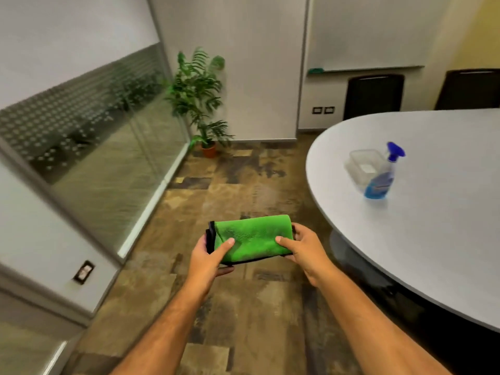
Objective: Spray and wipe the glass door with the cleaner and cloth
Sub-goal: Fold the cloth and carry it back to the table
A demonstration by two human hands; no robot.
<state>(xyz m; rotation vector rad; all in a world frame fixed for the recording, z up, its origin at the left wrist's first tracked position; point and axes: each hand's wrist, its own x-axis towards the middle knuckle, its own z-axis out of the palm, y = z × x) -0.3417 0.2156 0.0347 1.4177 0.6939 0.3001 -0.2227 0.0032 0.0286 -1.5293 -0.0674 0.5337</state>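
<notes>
I hold a folded green cloth [251, 236] with a black edge in front of me, above the floor. My left hand [209, 259] grips its left end and my right hand [304, 247] grips its right end, thumbs on top. A spray bottle of blue cleaner [380, 180] with a blue trigger head stands upright on the grey table [446, 212] to my right, out of both hands. The glass door or glass wall [108, 169], with a dotted frosted band, runs along my left.
A clear plastic container [361, 163] sits just behind the spray bottle. A potted plant [201, 104] stands in the far corner by the glass. Two dark chairs [373, 96] are behind the table. Patterned floor [230, 190] lies open between the table and the glass.
</notes>
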